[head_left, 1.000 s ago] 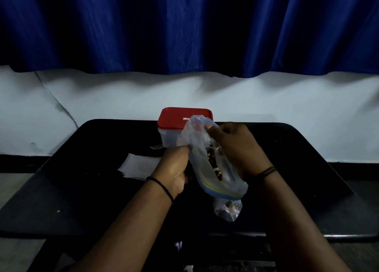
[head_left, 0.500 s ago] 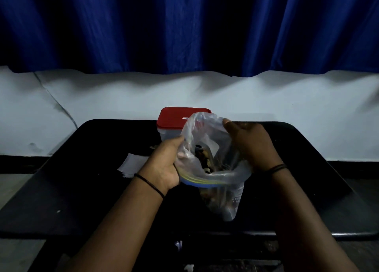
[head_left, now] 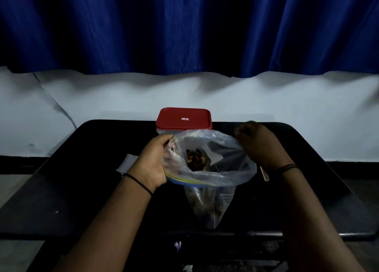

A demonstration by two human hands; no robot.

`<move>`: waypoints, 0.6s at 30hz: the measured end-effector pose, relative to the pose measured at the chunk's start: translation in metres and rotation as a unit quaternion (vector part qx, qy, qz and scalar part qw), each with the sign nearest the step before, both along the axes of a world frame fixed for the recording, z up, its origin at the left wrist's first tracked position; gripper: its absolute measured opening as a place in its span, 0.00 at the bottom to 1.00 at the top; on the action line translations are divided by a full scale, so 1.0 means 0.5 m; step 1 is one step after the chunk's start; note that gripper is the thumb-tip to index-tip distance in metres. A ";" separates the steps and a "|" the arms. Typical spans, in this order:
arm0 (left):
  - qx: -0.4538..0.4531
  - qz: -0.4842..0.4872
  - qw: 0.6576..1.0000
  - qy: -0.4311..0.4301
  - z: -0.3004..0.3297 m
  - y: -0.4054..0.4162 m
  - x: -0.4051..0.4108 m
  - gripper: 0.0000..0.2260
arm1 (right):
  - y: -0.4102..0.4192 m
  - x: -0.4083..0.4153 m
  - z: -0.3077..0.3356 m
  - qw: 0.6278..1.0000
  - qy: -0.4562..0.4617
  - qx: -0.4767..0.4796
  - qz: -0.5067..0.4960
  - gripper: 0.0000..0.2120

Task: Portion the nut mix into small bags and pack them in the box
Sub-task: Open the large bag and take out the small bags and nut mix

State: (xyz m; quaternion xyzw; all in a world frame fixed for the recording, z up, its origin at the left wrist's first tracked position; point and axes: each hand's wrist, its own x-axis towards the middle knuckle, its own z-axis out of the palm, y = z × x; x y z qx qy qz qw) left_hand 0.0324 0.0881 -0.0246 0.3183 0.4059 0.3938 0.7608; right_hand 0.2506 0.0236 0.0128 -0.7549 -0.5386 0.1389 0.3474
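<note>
Holding the zip bag (head_left: 207, 169) of nut mix (head_left: 195, 161) wide open above the desk (head_left: 86, 189) near its front edge, the left hand (head_left: 153, 161) and right hand (head_left: 260, 144) each pinch a rim. Keep both rims taut and level so nothing spills; the red-lidded box (head_left: 183, 119) waits closed at the back edge.

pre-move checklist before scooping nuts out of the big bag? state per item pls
1. Zip bag mouth spread open: ok.
2. Left hand grips the bag's left rim: ok.
3. Right hand pinches the right rim: ok, so no hand is free to scoop.
4. Nut mix visible inside: ok.
5. Box ready to receive bags: not ok, red lid is on.
6. Small bags within reach: cannot tell; only a pale flat sheet lies behind the left wrist.
</note>
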 end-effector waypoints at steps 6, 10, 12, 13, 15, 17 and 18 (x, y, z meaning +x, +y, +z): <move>0.025 0.012 1.000 0.010 0.001 0.001 0.003 0.09 | 0.001 -0.077 0.004 0.990 -0.065 0.047 0.118 0.19; 0.055 -0.017 0.998 0.002 0.006 -0.002 0.004 0.14 | 0.004 -0.089 -0.004 0.996 -0.008 0.008 0.090 0.25; 0.072 -0.031 0.997 0.015 0.013 -0.007 0.006 0.14 | 0.005 -0.085 -0.007 0.993 0.069 -0.006 0.091 0.24; 0.078 -0.034 0.996 0.020 0.015 -0.007 0.006 0.13 | 0.005 -0.084 -0.007 0.990 0.111 -0.007 0.092 0.22; 0.097 -0.041 0.994 0.024 0.018 -0.011 0.008 0.13 | 0.005 -0.080 -0.002 0.976 0.197 -0.004 0.095 0.21; 0.117 -0.033 0.992 0.023 0.018 -0.011 0.010 0.15 | 0.006 -0.075 -0.003 0.952 0.286 -0.019 0.104 0.28; 0.133 -0.027 0.990 0.030 0.018 -0.012 0.011 0.15 | 0.007 -0.072 -0.004 0.943 0.314 -0.039 0.104 0.35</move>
